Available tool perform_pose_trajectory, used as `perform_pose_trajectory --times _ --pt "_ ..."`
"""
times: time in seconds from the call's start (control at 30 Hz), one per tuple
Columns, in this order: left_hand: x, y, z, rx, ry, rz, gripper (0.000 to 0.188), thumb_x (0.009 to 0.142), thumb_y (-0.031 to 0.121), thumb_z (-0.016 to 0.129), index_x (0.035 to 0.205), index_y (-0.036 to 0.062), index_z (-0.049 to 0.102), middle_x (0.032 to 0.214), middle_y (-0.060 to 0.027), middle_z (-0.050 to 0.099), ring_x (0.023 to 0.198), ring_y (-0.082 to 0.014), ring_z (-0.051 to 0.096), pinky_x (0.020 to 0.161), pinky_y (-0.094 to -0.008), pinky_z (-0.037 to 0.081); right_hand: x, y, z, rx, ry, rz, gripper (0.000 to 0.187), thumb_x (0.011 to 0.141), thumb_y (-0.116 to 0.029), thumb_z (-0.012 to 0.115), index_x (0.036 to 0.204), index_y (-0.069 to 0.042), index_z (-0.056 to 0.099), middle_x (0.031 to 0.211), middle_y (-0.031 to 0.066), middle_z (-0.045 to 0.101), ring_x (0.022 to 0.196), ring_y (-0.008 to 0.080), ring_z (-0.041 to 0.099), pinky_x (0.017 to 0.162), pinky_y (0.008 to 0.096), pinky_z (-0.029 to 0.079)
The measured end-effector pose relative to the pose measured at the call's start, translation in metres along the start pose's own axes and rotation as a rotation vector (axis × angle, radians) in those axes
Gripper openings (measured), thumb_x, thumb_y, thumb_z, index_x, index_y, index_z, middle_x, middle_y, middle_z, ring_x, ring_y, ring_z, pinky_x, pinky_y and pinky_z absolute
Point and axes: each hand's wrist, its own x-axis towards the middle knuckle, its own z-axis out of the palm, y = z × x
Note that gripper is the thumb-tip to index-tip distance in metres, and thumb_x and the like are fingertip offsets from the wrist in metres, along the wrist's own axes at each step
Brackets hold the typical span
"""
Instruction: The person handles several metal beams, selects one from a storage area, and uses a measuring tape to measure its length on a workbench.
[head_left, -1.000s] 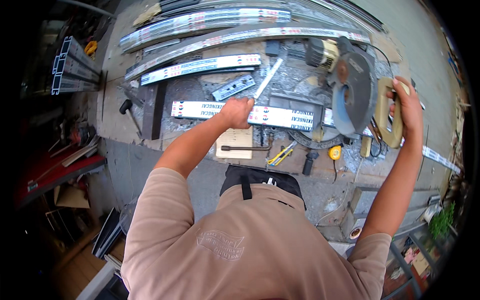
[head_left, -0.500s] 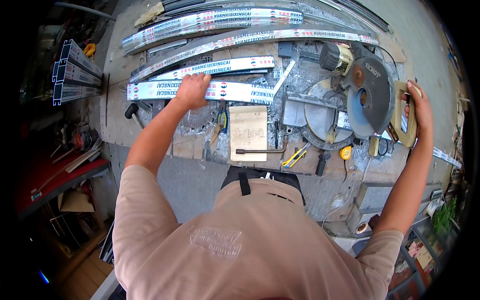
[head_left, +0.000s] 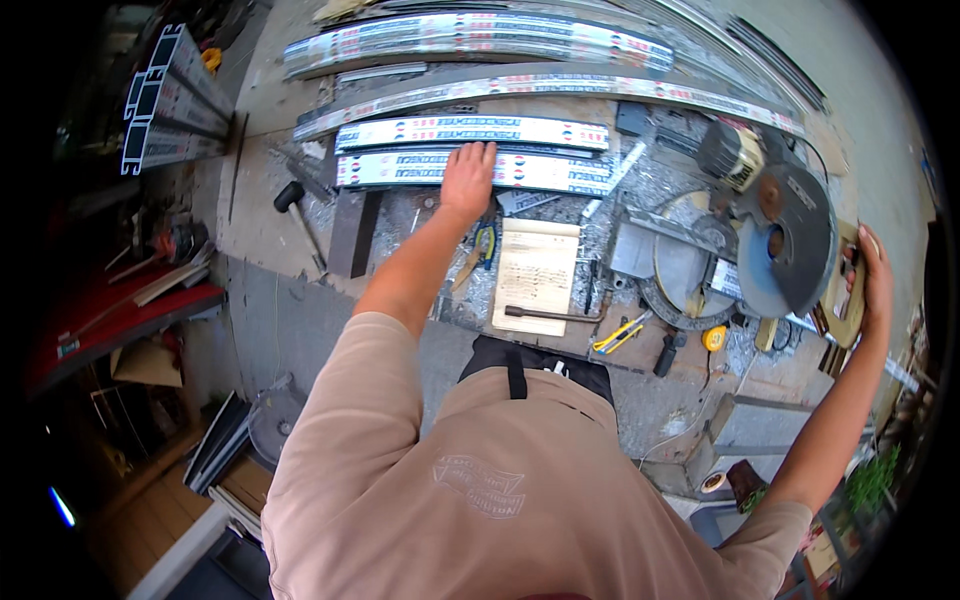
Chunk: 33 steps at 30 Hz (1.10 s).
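My left hand [head_left: 468,180] lies across the nearer of two short aluminium profiles [head_left: 400,171] wrapped in white printed film, its fingers bent over the far edge. A matching short profile [head_left: 475,130] lies parallel just beyond it. At the far right, my right hand [head_left: 876,283] is closed round the pale handle [head_left: 842,293] of a mitre saw [head_left: 790,240]. The saw's head and guard hang over the round base. A piece of film-wrapped profile [head_left: 726,277] shows beside the blade, and a narrow length sticks out past the handle.
Near my body lie an open notebook [head_left: 535,265], a socket wrench [head_left: 550,315], a yellow utility knife [head_left: 620,335], a tape measure [head_left: 714,338] and pliers [head_left: 486,243]. A mallet [head_left: 290,198] is at left. Longer wrapped profiles [head_left: 480,35] lie along the back.
My left hand has brought the near short profile parallel to the one behind it. My right hand stays on the saw handle. The whole view has shifted, showing more of the left side.
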Motion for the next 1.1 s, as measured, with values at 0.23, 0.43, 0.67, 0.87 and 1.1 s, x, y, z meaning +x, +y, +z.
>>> perform_pose_trajectory --times 0.23,0.43,0.67,0.87,1.1 --pt "-0.027 -0.015 -0.005 -0.005 0.122 -0.072 0.062 0.081 0.002 0.068 0.142 0.0095 0.056 0.137 -0.0132 0.058 0.133 -0.031 0.052 0.11 -0.0448 0.04 0.006 -0.011 0.005 -0.037 0.074 0.058 0.06 0.096 -0.051 0.069 0.14 -0.01 0.061 0.085 0.0 0.065 0.052 0.0057 0.049 0.047 0.0222 0.041" --pt "-0.021 -0.029 -0.008 0.03 -0.01 -0.126 0.059 0.084 0.0 0.064 0.141 0.0101 0.057 0.138 -0.0148 0.057 0.132 -0.0337 0.053 0.113 -0.0472 0.041 0.001 -0.019 0.005 -0.003 -0.005 0.049 0.052 0.101 -0.045 0.064 0.138 -0.007 0.062 0.09 0.0019 0.065 0.055 0.007 0.05 0.05 0.022 0.042" --pt "-0.056 0.02 -0.024 -0.023 0.052 -0.153 0.069 0.08 0.002 0.07 0.147 0.0091 0.053 0.142 -0.0206 0.055 0.134 -0.0381 0.051 0.114 -0.0466 0.041 0.02 -0.022 0.001 -0.013 -0.053 0.001 0.042 0.095 -0.05 0.07 0.11 -0.011 0.07 0.082 -0.0007 0.066 0.055 0.0065 0.052 0.048 0.0227 0.045" --pt "-0.177 0.108 -0.004 -0.304 -0.03 -0.358 0.074 0.079 0.002 0.073 0.149 0.0012 0.047 0.143 -0.0274 0.051 0.132 -0.0461 0.05 0.113 -0.051 0.041 0.093 0.001 -0.025 0.048 -0.199 -0.073 0.043 0.101 -0.047 0.063 0.087 -0.006 0.069 0.072 0.0051 0.067 0.05 0.0132 0.056 0.044 0.0278 0.046" --pt "-0.416 0.156 0.021 -0.333 -0.393 -0.671 0.078 0.078 0.01 0.074 0.149 -0.0007 0.044 0.142 -0.0309 0.049 0.131 -0.0479 0.049 0.114 -0.0523 0.041 0.131 -0.041 0.028 -0.205 0.056 -0.264 0.052 0.094 -0.047 0.069 0.112 0.002 0.075 0.098 0.0183 0.077 0.08 0.0312 0.077 0.072 0.0454 0.061"
